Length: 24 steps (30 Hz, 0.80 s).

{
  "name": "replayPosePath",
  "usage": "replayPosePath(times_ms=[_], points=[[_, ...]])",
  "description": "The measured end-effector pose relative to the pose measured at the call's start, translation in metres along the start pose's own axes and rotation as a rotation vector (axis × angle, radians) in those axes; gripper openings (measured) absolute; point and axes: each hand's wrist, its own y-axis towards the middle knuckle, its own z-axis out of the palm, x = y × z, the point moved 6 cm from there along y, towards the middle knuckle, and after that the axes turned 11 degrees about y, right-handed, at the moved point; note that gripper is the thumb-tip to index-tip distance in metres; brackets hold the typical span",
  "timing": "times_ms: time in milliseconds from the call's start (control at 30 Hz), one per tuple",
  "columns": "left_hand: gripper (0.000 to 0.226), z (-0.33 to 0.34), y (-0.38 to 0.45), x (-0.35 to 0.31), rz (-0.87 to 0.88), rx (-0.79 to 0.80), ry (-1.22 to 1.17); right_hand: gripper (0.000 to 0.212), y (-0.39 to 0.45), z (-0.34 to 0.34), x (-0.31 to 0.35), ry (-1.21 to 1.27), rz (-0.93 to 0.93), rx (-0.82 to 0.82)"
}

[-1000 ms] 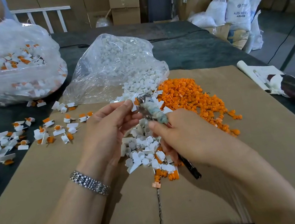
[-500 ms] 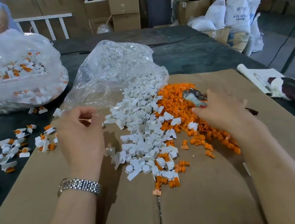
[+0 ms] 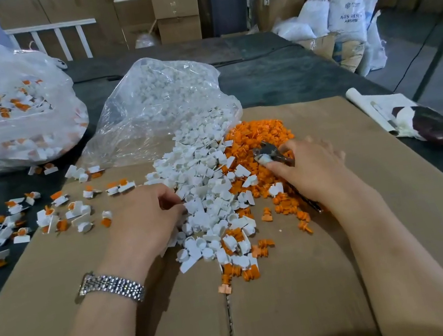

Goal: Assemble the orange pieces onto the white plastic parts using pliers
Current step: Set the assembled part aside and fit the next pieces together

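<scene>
A heap of white plastic parts point(image 3: 206, 188) spills from a clear bag onto the cardboard sheet point(image 3: 311, 300). Beside it on the right lies a heap of orange pieces point(image 3: 258, 134). My left hand point(image 3: 146, 219) rests at the left edge of the white heap, fingertips curled and pinching among the white parts. My right hand point(image 3: 306, 170) grips the pliers point(image 3: 268, 153), whose grey jaws point left over the orange heap; the handle runs under my palm. Assembled white-and-orange parts point(image 3: 54, 215) lie scattered at the left.
A clear bag of white parts point(image 3: 156, 105) lies behind the heaps. A second bag with assembled parts point(image 3: 3, 111) sits at the far left. A rolled paper and a dark object point(image 3: 429, 125) lie at the right table edge. Another person sits at the far left.
One second ago both hands met over the white heap with the pliers. They parted: the left went out left and has come back to the white heap, the right carried the pliers to the orange heap.
</scene>
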Motion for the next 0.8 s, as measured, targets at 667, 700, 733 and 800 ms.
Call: replayPosePath(times_ms=[667,700,733,800], points=[[0.023,0.01,-0.01,-0.02,-0.142,0.343,-1.275,0.011,-0.012,0.016,0.032,-0.153,-0.313,0.013],[0.018,0.01,-0.011,-0.021,-0.144,0.354,-1.288,0.01,-0.012,0.016,0.032,-0.157,-0.313,0.015],[0.014,0.011,-0.011,-0.023,-0.141,0.362,-1.295,0.01,-0.012,0.017,0.032,-0.168,-0.314,0.017],[0.011,0.011,-0.012,-0.024,-0.136,0.371,-1.314,0.016,-0.012,0.019,0.031,-0.183,-0.317,0.02]])
